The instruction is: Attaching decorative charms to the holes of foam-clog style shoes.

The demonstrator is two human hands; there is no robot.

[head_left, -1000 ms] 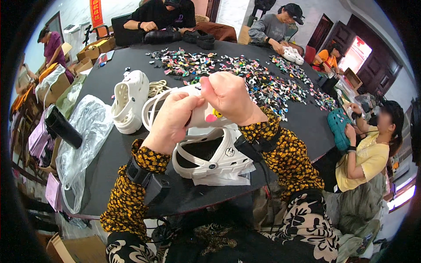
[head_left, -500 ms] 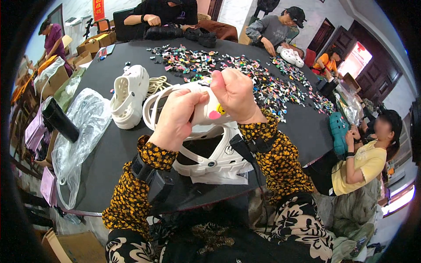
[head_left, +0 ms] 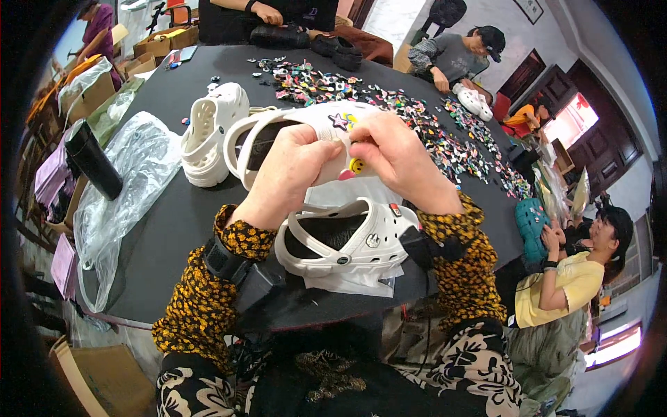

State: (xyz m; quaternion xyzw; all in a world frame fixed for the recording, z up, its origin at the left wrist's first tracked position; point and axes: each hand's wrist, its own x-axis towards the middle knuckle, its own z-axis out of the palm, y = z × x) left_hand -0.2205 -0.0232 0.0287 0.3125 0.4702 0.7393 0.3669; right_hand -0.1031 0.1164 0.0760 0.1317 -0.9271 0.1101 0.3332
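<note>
A white clog [head_left: 316,114], held above the table, has my left hand [head_left: 285,174] closed round its side, thumb on top. My right hand [head_left: 410,160] is closed at the clog's upper, fingertips pressed against it; what they pinch is hidden. By those fingertips are a star charm [head_left: 340,122], a yellow smiley charm [head_left: 356,165] and a pink charm [head_left: 346,175]. Just below my hands, another white clog [head_left: 323,262] with charms on its side lies on a thin white wrapper [head_left: 361,281]. More white clog footwear [head_left: 221,115] stands to the left.
Loose colourful charms [head_left: 445,135] cover the far right of the dark table [head_left: 180,257]. A clear plastic bag [head_left: 132,167] and a black bottle [head_left: 94,160] are at left. Co-workers sit round the table, one at right with a teal clog [head_left: 531,226].
My right hand has turned from a raised fist with the thumb up to fingers bent down on the clog. The star charm has come into sight. The whole view has shifted slightly.
</note>
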